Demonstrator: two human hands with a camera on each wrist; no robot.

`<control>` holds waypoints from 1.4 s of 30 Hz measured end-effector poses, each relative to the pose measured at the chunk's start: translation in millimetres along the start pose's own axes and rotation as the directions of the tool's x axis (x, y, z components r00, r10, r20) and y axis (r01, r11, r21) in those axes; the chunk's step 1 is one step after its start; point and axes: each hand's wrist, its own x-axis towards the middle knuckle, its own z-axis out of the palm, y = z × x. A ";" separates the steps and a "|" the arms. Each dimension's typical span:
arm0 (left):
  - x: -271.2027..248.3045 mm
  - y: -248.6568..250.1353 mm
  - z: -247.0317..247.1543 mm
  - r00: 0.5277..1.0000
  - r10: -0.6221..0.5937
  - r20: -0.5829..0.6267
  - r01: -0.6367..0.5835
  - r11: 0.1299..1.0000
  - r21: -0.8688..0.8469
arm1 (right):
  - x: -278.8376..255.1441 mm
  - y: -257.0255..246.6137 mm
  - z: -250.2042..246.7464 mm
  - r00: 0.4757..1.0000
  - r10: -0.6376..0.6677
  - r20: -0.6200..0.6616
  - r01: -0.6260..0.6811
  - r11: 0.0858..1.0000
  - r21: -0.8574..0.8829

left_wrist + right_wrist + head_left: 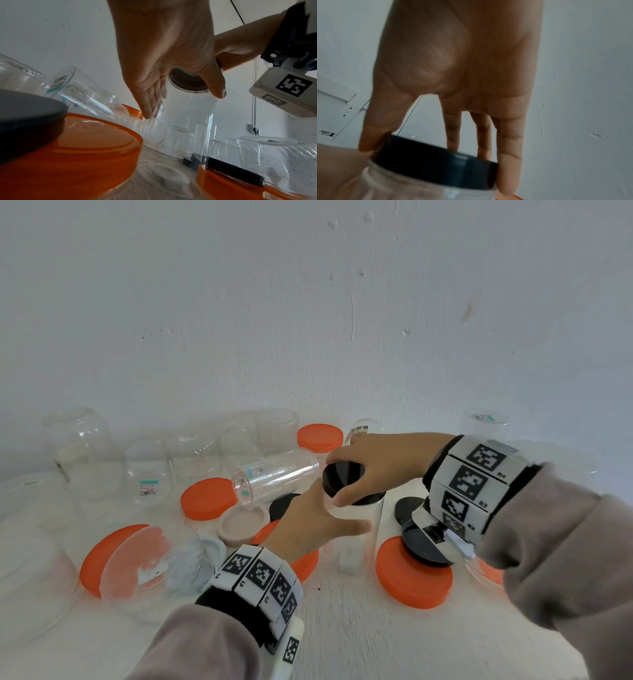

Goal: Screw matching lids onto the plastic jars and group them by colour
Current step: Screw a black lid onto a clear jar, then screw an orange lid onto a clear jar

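On a white tabletop [342,628] strewn with clear jars and loose orange lids, two hands cap one tall clear jar [363,529].

The empty jar, standing upright at centre, looks light, thin-walled and slick, likely to flex if squeezed; the left hand [308,525] wraps its upper wall. The right hand [373,463] has its fingers [508,162] clamped round the black lid [435,163], best gripped at its rim.
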 end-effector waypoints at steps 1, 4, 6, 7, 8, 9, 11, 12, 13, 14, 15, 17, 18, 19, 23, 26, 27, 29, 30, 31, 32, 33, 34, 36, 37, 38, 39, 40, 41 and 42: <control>-0.2 0.0 0.2 1.000 0.002 -0.004 -0.002 1.000 -0.005 | -1.3 0.3 3.0 0.999 -0.015 -0.032 0.015 1.000 0.014; -1.2 0.0 0.8 1.000 0.011 -0.018 -0.011 1.000 -0.024 | -3.2 1.1 11.9 0.994 -0.016 -0.110 0.020 0.999 0.028; -1.4 -0.2 1.5 1.000 0.015 -0.021 -0.015 0.999 -0.036 | -2.9 0.0 18.8 0.988 0.026 -0.151 -0.024 1.000 0.018; -1.3 -0.8 1.6 1.000 0.013 -0.021 -0.014 0.999 -0.041 | -2.5 -1.2 22.8 0.985 0.050 -0.166 -0.049 0.999 0.013; -0.9 -1.2 1.6 1.000 0.009 -0.018 -0.010 0.999 -0.048 | -2.1 -2.4 27.0 0.981 0.071 -0.179 -0.070 0.998 0.009; -0.5 -1.7 1.8 1.000 0.004 -0.012 -0.004 0.998 -0.055 | -1.9 -3.7 31.0 0.978 0.086 -0.191 -0.086 0.996 0.008; 0.2 -3.2 1.9 1.000 -0.012 0.003 0.013 0.998 -0.066 | -2.9 -6.3 38.5 0.968 0.108 -0.226 -0.107 0.994 0.017; 0.5 -4.1 2.1 1.000 -0.019 0.009 0.020 0.997 -0.069 | -3.7 -7.4 41.8 0.963 0.118 -0.244 -0.114 0.993 0.030; 0.7 -4.9 2.1 1.000 -0.022 0.014 0.022 0.997 -0.069 | -4.3 -8.3 45.2 0.957 0.128 -0.259 -0.120 0.992 0.045; 1.0 -5.6 2.2 1.000 -0.019 0.018 0.020 0.998 -0.067 | -4.6 -9.2 48.9 0.953 0.136 -0.271 -0.124 0.990 0.062; 1.5 -6.8 2.1 1.000 -0.017 0.020 0.018 0.998 -0.059 | -4.8 -10.3 53.0 0.949 0.145 -0.280 -0.128 0.989 0.078; 2.2 -9.8 0.6 0.999 -0.014 0.042 0.014 1.000 -0.006 | -4.4 -13.0 61.0 0.940 0.163 -0.301 -0.133 0.984 0.116; 2.0 -11.4 -1.4 0.997 -0.018 0.071 0.014 0.999 0.045 | -4.2 -13.9 64.4 0.932 0.174 -0.317 -0.137 0.981 0.136; 1.2 -13.0 -3.7 0.993 -0.034 0.110 0.021 0.993 0.114 | -4.0 -14.0 67.1 0.925 0.184 -0.333 -0.139 0.978 0.154; -1.4 -24.9 -14.0 0.971 -0.158 0.177 0.075 0.914 0.400 | -5.5 -11.6 72.0 0.911 0.206 -0.358 -0.142 0.970 0.195; -3.0 -32.1 -20.0 0.937 -0.322 0.137 0.181 0.779 0.600 | -11.7 -8.3 72.3 0.918 0.192 -0.348 -0.121 0.969 0.214; -3.4 -34.3 -21.6 0.920 -0.374 0.121 0.214 0.735 0.644 | -15.7 -6.3 70.5 0.921 0.185 -0.343 -0.105 0.965 0.239; -3.8 -38.9 -23.8 0.901 -0.420 0.108 0.245 0.698 0.673 | -27.1 -0.3 63.0 0.919 0.171 -0.354 -0.064 0.953 0.295; -3.5 -40.5 -24.3 0.896 -0.431 0.109 0.254 0.698 0.670 | -34.7 4.1 57.1 0.910 0.168 -0.378 -0.041 0.946 0.322; -3.3 -41.6 -24.7 0.891 -0.440 0.112 0.263 0.701 0.663 | -44.0 9.7 49.8 0.895 0.169 -0.413 -0.017 0.938 0.347; -2.8 -42.5 -24.8 0.886 -0.448 0.116 0.268 0.702 0.660 | -54.2 17.1 41.2 0.872 0.177 -0.456 0.004 0.929 0.370; -2.4 -43.0 -25.0 0.882 -0.455 0.119 0.272 0.701 0.659 | -65.5 26.5 32.2 0.841 0.193 -0.505 0.019 0.923 0.385; -2.0 -43.6 -25.1 0.879 -0.462 0.122 0.276 0.699 0.660 | -77.4 38.1 23.1 0.799 0.216 -0.561 0.028 0.919 0.394; -1.3 -44.3 -25.8 0.870 -0.476 0.131 0.280 0.695 0.663 | -102.1 67.4 6.6 0.671 0.273 -0.689 0.037 0.916 0.399; -1.2 -44.5 -26.2 0.866 -0.482 0.136 0.283 0.695 0.661 | -114.6 84.4 -0.7 0.594 0.302 -0.745 0.036 0.916 0.400; -1.0 -45.2 -26.7 0.863 -0.485 0.141 0.286 0.700 0.655 | -126.9 102.9 -7.0 0.521 0.333 -0.786 0.024 0.914 0.404; -1.2 -46.0 -27.3 0.862 -0.485 0.146 0.287 0.706 0.648 | -138.8 122.2 -12.1 0.456 0.370 -0.809 0.003 0.909 0.417; -1.4 -47.1 -28.1 0.864 -0.481 0.151 0.283 0.711 0.644 | -149.2 142.7 -15.7 0.403 0.413 -0.817 -0.024 0.897 0.441; -2.0 -48.0 -28.9 0.867 -0.476 0.151 0.278 0.712 0.645 | -158.4 164.4 -17.9 0.360 0.459 -0.812 -0.050 0.879 0.474; -2.4 -49.5 -29.9 0.871 -0.469 0.147 0.274 0.712 0.647 | -164.8 187.3 -18.5 0.327 0.500 -0.802 -0.074 0.860 0.505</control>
